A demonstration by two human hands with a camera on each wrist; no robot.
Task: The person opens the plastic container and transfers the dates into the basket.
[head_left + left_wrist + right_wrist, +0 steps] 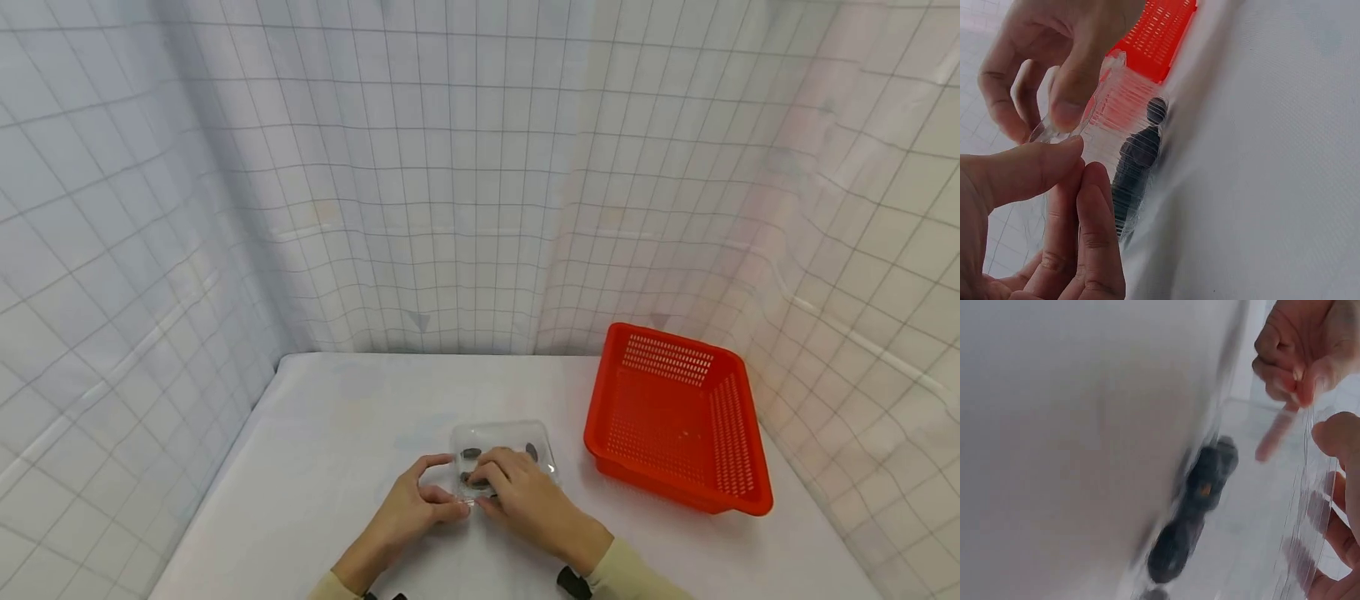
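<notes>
A clear plastic container (498, 433) with several dark oval objects (471, 453) inside rests on the white surface. My left hand (416, 507) pinches its near left edge between thumb and fingers; the left wrist view shows this hand (1054, 212) gripping the rim beside the ribbed wall (1107, 119). From the right, my right hand (528, 500) lies over the container, its fingers bent across the top and the thumb at the near edge. Through the clear wall in the right wrist view, dark objects (1169, 550) sit along the bottom, near my right hand (1341, 506).
A red perforated basket (682, 487) stands on the right part of the white-covered table (330, 417). White curtains with a grid pattern (465, 167) rise behind and on both sides.
</notes>
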